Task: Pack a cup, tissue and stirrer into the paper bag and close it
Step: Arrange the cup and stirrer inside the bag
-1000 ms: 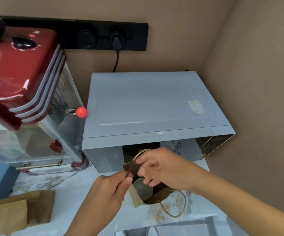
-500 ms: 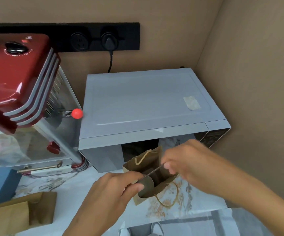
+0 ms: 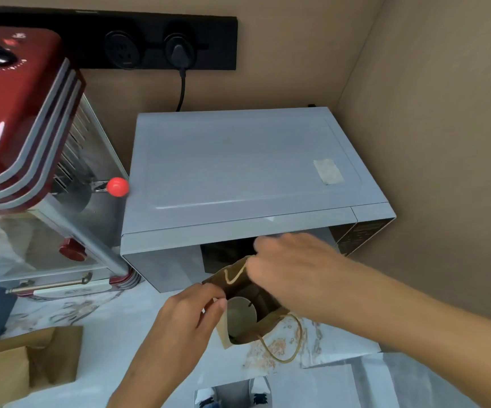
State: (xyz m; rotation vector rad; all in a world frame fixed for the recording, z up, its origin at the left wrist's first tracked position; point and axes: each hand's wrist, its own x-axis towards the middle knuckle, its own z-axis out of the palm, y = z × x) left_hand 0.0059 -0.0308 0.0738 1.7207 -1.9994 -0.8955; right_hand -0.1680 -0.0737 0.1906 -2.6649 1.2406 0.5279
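Note:
A small brown paper bag (image 3: 270, 325) with rope handles stands open on the marble counter in front of the microwave. Inside it I see a white paper cup (image 3: 240, 315) and a thin dark stirrer (image 3: 254, 298) leaning against the cup's rim. My left hand (image 3: 188, 319) pinches the bag's near left edge. My right hand (image 3: 291, 266) grips the bag's far top edge by the upper handle. No tissue shows.
A grey microwave (image 3: 238, 178) fills the back right corner. A red popcorn machine (image 3: 26, 136) stands at the left. More brown paper bags (image 3: 26, 366) lie at the lower left. The counter's front edge (image 3: 341, 369) runs close behind the bag.
The stirrer, held between both hands earlier, now rests inside the bag. My right hand moved from the stirrer to the bag's far edge; my left hand shifted onto the near edge.

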